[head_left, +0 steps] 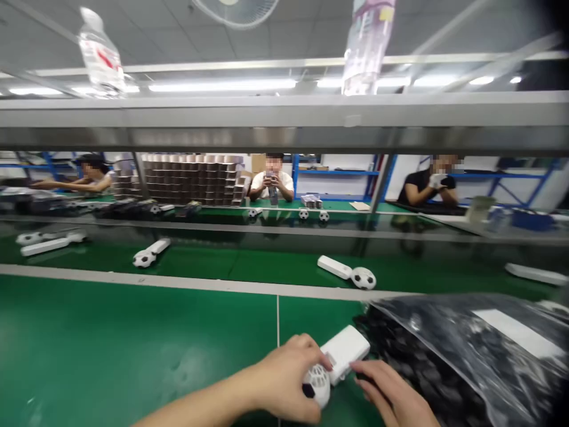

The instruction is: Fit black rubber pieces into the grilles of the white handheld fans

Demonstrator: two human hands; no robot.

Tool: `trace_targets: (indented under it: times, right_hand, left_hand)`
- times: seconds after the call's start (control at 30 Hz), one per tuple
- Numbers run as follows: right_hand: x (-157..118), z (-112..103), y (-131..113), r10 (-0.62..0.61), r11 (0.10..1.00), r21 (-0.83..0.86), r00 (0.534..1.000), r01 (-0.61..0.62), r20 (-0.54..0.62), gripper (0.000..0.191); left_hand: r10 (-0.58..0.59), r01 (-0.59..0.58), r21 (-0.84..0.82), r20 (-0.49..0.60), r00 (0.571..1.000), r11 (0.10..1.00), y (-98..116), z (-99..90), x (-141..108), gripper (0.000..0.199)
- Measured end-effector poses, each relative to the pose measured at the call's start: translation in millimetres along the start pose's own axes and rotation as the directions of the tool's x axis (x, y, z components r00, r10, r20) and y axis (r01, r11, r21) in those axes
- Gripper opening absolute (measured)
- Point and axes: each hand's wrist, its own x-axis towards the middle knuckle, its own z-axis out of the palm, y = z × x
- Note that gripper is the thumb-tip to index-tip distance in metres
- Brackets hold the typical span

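Note:
A white handheld fan (345, 351) lies tilted low in the head view, its round grille end patterned like a football and its handle a flat white block. My left hand (293, 375) grips the round end between thumb and fingers. Beside the handle's lower right edge, my right hand (391, 388) is closed in a pinch. Something small and dark shows at its fingertips, too little to make out. Right of both hands lies an open clear plastic bag (502, 338), with a heap of black pieces (413, 350) spilling toward its mouth.
Beyond a pale rail (186, 283) runs a green belt carrying more football-headed fans, among them one fan (363, 277) ahead and another fan (144, 257) at left. Overhead, a shelf (267, 112) holds two bottles. Several people sit across the line, near stacked trays (191, 181).

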Motion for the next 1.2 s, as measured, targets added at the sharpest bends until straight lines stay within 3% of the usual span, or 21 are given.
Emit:
trace_targets:
  times: [0.17,0.3,0.47,0.57,0.7,0.77,1.0,1.1,1.2]
  right_hand:
    - [-2,-7,-26,0.161,0.976,0.146,0.987,-0.162,0.018,0.020]
    - [-3,-12,-36,0.165,0.955,0.248,0.986,-0.161,0.005,0.015]
    - [-3,-9,-44,0.237,0.841,0.472,0.965,-0.263,0.116,0.019]
    - [-4,-6,-47,0.229,0.773,0.583,0.967,-0.250,0.112,0.012]
    - [-5,-6,-48,0.085,0.911,0.405,0.996,-0.073,-0.012,0.003]
    - [-6,-5,-49,0.049,0.941,0.334,0.999,-0.049,0.007,0.002]
    - [-10,11,-50,0.162,0.803,0.510,0.938,-0.306,0.307,0.003]
    - [-11,14,-48,0.129,0.808,0.517,0.941,-0.282,0.312,0.008]
    - [-10,11,-50,0.073,0.871,0.451,0.958,-0.196,0.276,0.015]
  left_hand:
    - [-0.078,0.074,-0.064,-0.053,0.996,0.995,3,7.4,0,0.054]
    - [-0.036,0.031,-0.053,-0.096,0.995,0.998,3,10.2,0,0.051]
    - [-0.033,0.032,-0.013,-0.067,0.997,0.999,4,7.0,3,0.046]
    - [-0.054,0.054,0.004,-0.040,0.998,0.999,6,5.7,3,0.045]
    - [-0.073,0.074,0.026,-0.025,0.997,0.997,8,5.0,3,0.046]
    - [-0.085,0.085,0.030,-0.013,0.996,0.996,9,4.6,3,0.046]
    - [-0.011,0.012,0.071,-0.004,1.000,0.997,8,4.1,2,0.042]
    - [0.051,-0.053,0.084,0.025,0.998,0.995,5,4.1,3,0.042]
    - [0.075,-0.078,0.089,0.033,0.997,0.993,3,4.7,3,0.043]
